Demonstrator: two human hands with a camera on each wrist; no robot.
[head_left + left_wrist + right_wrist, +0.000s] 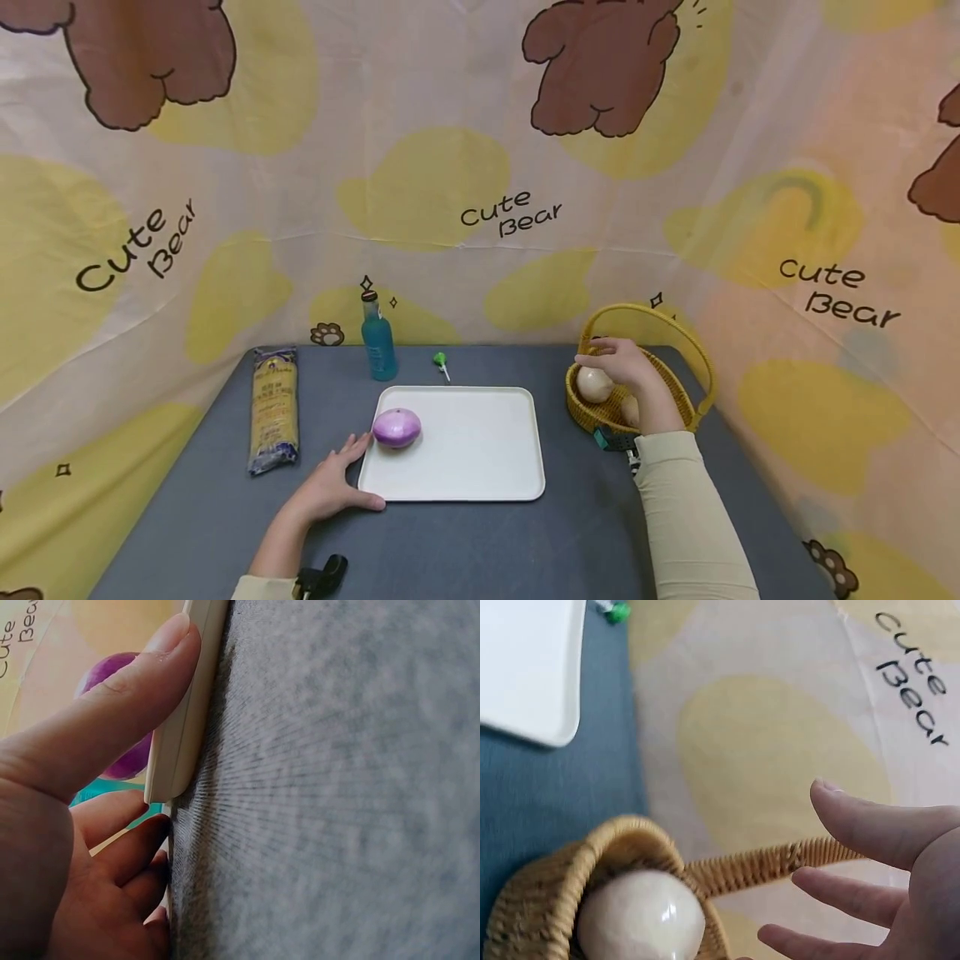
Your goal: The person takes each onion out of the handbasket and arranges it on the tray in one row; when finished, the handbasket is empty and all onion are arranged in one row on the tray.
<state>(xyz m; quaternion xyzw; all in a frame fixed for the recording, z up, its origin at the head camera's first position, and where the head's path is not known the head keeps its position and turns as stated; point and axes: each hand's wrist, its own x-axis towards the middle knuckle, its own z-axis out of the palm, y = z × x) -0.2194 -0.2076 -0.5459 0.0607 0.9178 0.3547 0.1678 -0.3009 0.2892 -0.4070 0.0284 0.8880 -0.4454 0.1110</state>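
Observation:
A white rectangular tray (465, 446) lies on the table, with a glossy purple round object (397, 427) near its left side. My left hand (333, 483) spans the tray's near left corner, thumb at the front edge and spread fingers at the left edge. To the right stands a yellow wicker basket (573, 408) with a tall handle. Inside it sits a shiny off-white round object (641, 919), and a tan one (630, 410) is partly hidden by my wrist. Fingers extended, my right hand (622, 364) hovers over the basket and holds nothing.
Left of the tray lies a yellow and blue plastic packet (273, 408). A blue bottle (378, 340) with a dark cap stands behind the tray, beside a small green-headed item (440, 360) with a pale stem. A printed cloth (510, 275) hangs behind the table.

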